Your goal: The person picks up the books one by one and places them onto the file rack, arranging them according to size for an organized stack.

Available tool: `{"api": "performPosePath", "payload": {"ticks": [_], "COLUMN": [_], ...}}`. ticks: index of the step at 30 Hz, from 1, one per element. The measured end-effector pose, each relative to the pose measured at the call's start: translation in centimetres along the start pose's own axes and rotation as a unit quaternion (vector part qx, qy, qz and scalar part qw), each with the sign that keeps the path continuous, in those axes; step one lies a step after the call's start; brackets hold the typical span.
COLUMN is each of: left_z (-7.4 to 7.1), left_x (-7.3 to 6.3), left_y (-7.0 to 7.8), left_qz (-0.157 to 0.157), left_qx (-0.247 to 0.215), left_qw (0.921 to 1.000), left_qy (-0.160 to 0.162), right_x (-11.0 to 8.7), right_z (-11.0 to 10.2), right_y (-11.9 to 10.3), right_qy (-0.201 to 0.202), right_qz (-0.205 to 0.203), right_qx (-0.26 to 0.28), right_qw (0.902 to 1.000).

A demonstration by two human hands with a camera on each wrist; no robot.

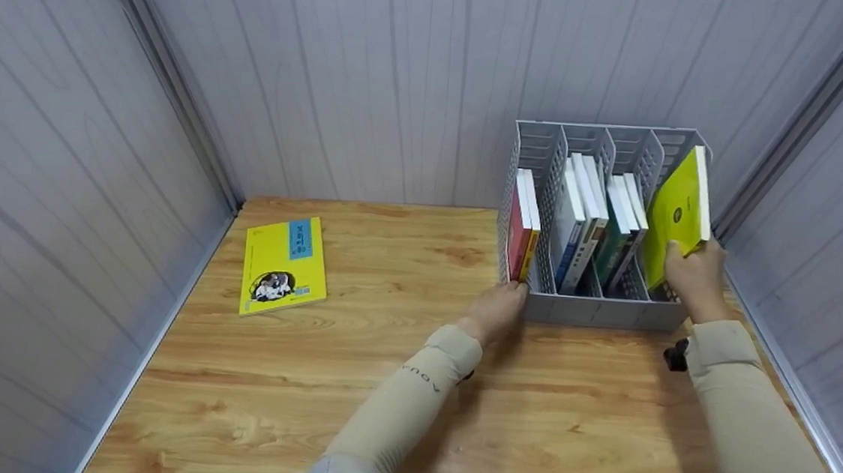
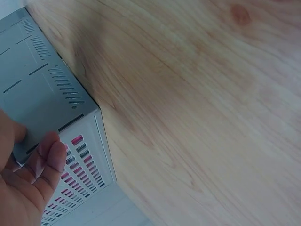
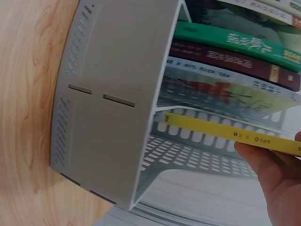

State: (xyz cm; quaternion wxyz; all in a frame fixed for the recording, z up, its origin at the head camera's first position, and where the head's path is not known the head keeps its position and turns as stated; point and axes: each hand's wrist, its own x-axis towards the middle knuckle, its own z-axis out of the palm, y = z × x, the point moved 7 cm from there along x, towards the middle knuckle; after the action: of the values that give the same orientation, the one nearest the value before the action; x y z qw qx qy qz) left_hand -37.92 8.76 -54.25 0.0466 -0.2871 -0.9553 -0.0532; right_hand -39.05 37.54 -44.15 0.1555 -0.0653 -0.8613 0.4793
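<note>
A grey file rack [image 1: 603,312] with several compartments stands at the right of the table. In its rightmost compartment a yellow book [image 1: 670,211] leans upright, its lower end inside. My right hand [image 1: 697,277] grips this book by its spine; the right wrist view shows the thumb and fingers on either side of the yellow spine [image 3: 211,128]. My left hand [image 1: 497,312] is at the rack's front left corner, where the left wrist view shows curled fingers [image 2: 52,157] pinching the rack's edge.
Red and yellow-spined books [image 1: 522,222] stand in the leftmost compartment. White-covered books [image 1: 581,219] and a green book with others [image 1: 621,230] fill the middle ones. Another yellow book [image 1: 284,263] lies flat at the table's left. Panel walls [image 1: 373,82] enclose the table.
</note>
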Motion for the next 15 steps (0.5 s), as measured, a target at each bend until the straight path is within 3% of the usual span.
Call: {"api": "performPosePath", "payload": {"ticks": [6, 15], "left_z": [0.2, 0.2], "left_x": [0.4, 0.3], "left_y": [-0.1, -0.3], "left_qz": [-0.010, -0.014], "left_qx": [-0.015, -0.025], "left_qw": [0.9998, 0.9996], "left_qy": [-0.007, -0.005], "right_x": [1.1, 2.7], "right_z": [0.2, 1.1], "right_y": [0.9, 2.1], "right_qy": [-0.018, -0.039], "right_qz": [0.006, 0.052], "right_qx": [-0.030, -0.028], "right_qw": [0.9994, 0.9975]}}
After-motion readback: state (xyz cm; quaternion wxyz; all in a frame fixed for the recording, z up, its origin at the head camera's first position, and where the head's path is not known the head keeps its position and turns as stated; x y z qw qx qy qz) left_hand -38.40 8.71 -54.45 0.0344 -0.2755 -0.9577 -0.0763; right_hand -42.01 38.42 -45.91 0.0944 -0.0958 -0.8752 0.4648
